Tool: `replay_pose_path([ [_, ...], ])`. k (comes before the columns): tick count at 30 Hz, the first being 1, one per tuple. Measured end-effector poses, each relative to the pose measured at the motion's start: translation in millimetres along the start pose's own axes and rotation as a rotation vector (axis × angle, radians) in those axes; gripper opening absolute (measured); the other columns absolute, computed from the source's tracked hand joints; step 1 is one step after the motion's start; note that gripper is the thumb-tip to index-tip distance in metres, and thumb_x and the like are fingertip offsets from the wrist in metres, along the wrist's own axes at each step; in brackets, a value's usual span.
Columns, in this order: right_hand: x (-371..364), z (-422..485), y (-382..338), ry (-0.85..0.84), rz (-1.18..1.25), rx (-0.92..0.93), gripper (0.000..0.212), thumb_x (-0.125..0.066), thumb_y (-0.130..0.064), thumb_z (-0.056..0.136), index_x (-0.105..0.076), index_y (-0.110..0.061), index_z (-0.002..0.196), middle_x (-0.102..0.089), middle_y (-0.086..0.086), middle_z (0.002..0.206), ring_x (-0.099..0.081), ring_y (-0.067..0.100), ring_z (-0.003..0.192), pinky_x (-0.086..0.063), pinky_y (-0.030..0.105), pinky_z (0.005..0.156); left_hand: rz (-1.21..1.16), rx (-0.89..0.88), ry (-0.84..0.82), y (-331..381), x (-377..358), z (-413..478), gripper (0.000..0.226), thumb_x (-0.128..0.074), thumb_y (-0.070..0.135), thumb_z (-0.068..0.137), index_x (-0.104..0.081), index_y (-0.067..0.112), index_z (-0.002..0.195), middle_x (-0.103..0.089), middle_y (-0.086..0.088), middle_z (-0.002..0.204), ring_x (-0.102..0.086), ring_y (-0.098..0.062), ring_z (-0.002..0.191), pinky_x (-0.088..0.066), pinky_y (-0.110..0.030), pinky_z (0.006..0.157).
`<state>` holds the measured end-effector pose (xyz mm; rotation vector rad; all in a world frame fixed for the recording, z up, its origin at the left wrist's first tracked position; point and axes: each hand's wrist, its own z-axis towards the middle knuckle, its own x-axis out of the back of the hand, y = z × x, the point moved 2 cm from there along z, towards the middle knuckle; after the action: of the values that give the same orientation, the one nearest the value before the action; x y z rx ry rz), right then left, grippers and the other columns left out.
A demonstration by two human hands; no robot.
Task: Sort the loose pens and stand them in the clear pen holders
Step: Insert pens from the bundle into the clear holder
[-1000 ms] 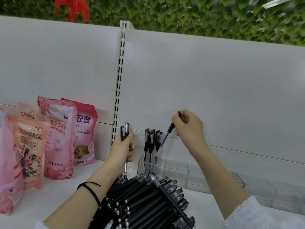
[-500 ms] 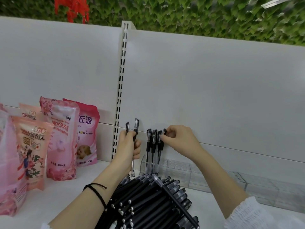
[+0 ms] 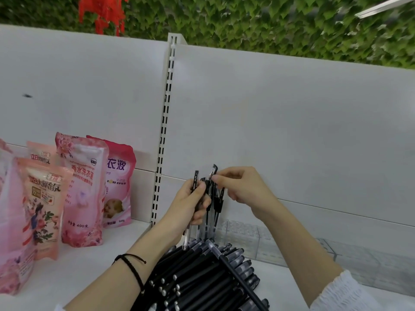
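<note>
Leaning slightly right, the pen (image 3: 195, 181) stands near-vertical in left hand (image 3: 190, 206).

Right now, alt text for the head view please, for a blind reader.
The left hand grips an upright black pen while the right hand pinches the top of a second pen, above a pile of black pens and a clear pen holder; pink pouches stand left.

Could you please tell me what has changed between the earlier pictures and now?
The right hand released its pen among the standing pens in the clear holder and moved left to pinch the top of a tilted pen at the left hand. The left hand keeps gripping its bundle; the pen pile and pink pouches stayed put.
</note>
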<state>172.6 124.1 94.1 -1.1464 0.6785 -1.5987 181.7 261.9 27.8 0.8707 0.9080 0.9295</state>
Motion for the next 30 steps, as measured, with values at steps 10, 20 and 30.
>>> replay_pose_path([
  [10, 24.6, 6.1, -1.5, 0.267, 0.404, -0.061, 0.013, -0.054, -0.018, 0.098, -0.059, -0.008, 0.092, -0.07, 0.008, 0.084, -0.05, 0.01, 0.043, -0.031, 0.02, 0.038, 0.044, 0.014, 0.222, 2.5, 8.7, 1.6, 0.019, -0.038, 0.027, 0.104, -0.049, 0.012, 0.1, -0.067, -0.004, 0.06, -0.054, -0.015, 0.037, -0.042, -0.022, 0.034],
  [20, 21.2, 11.8, 17.2, 0.382, -0.375, 0.124, 0.012, -0.059, -0.032, 0.094, -0.061, -0.02, 0.096, -0.07, -0.001, 0.089, -0.064, 0.021, 0.071, -0.052, 0.033, 0.074, 0.055, 0.08, 0.35, -3.0, 15.8, 4.6, 0.025, -0.034, 0.035, 0.104, -0.04, 0.017, 0.087, -0.033, 0.003, 0.049, -0.02, -0.007, 0.031, -0.018, -0.014, 0.037],
  [30, 18.1, 7.5, 16.3, 0.226, -0.554, 0.057, 0.014, -0.066, -0.034, 0.089, -0.062, -0.02, 0.086, -0.066, -0.006, 0.057, -0.067, 0.01, 0.056, -0.055, 0.033, 0.07, -0.105, 0.089, 0.313, -0.1, 10.6, 3.8, 0.02, -0.028, 0.02, 0.095, -0.042, 0.014, 0.081, -0.033, 0.003, 0.041, -0.02, -0.009, 0.03, -0.017, -0.014, 0.037],
])
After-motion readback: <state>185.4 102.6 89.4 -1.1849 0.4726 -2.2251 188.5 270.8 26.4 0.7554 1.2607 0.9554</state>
